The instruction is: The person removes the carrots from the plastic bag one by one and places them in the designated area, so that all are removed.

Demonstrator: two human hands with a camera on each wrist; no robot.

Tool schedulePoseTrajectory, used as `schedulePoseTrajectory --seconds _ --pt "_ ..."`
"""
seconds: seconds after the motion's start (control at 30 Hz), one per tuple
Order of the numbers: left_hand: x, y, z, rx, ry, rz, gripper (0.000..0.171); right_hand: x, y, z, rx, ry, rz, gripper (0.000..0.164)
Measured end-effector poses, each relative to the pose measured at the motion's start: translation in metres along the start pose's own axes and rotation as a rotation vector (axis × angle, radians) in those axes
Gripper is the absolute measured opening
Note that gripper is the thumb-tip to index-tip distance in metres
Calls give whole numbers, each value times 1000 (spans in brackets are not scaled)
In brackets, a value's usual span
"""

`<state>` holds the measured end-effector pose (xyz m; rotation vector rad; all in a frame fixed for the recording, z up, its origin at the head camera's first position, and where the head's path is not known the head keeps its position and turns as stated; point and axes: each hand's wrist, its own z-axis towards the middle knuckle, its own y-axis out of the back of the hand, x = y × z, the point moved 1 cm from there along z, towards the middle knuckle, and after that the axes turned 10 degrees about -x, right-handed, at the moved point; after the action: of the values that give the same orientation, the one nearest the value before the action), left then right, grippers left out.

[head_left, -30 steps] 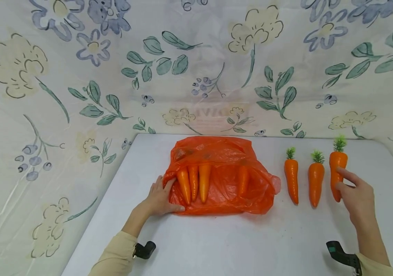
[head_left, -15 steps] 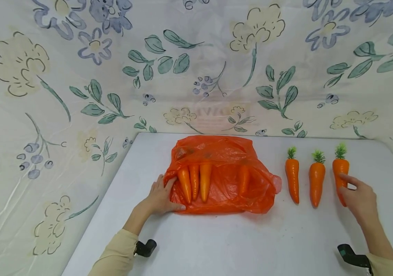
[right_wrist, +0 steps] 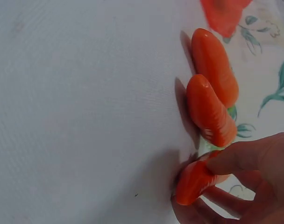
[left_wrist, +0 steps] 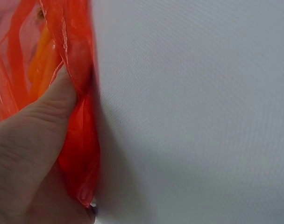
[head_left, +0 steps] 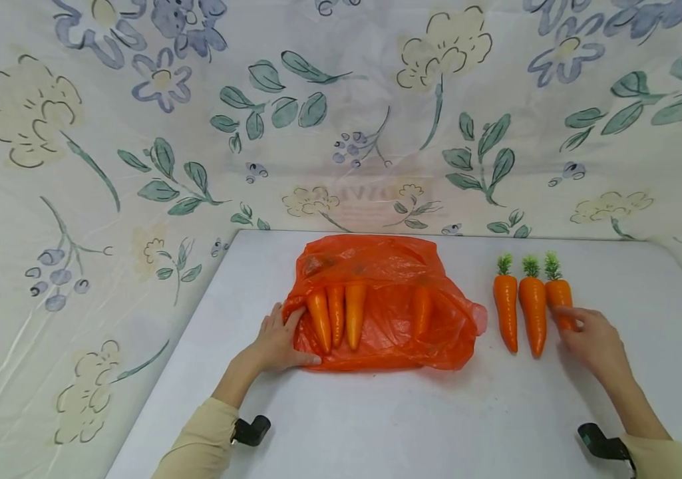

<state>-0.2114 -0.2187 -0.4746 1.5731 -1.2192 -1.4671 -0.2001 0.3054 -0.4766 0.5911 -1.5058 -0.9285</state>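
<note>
An orange-red plastic bag (head_left: 388, 332) lies on the white table, with several carrots (head_left: 355, 318) showing at its opening and through the film. My left hand (head_left: 277, 344) holds the bag's left edge; in the left wrist view the thumb (left_wrist: 53, 100) digs into the crumpled film. Off to the right, two carrots with green tops, a left one (head_left: 506, 313) and a middle one (head_left: 533, 316), lie side by side, tips toward me. My right hand (head_left: 595, 342) pinches a third carrot (head_left: 559, 293) beside them; its tip is hidden by the fingers in the head view.
The white table (head_left: 412, 426) ends at the back against a flowered cloth (head_left: 329, 120). Each wrist carries a black camera mount, one by the left sleeve (head_left: 197, 442) and one by the right sleeve (head_left: 661, 459).
My right hand has slid the third carrot leftward, close to the middle one. The middle carrot has also shifted left against the first. My left hand and the bag have stayed put.
</note>
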Motion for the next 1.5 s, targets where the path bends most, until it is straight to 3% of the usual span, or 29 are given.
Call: schedulePoseTrajectory --seconds 0.37,0.6,0.9,1.5 --pt "1 1 0 2 4 -8 109 12 -8 1 -4 66 -17 43" --pt "1 -1 0 3 10 1 109 12 -10 1 24 43 -22 45" --pt "0 0 0 -3 4 -1 107 10 -4 3 98 28 12 49" --pt "1 1 1 -1 -6 -1 107 20 13 -3 75 83 16 48"
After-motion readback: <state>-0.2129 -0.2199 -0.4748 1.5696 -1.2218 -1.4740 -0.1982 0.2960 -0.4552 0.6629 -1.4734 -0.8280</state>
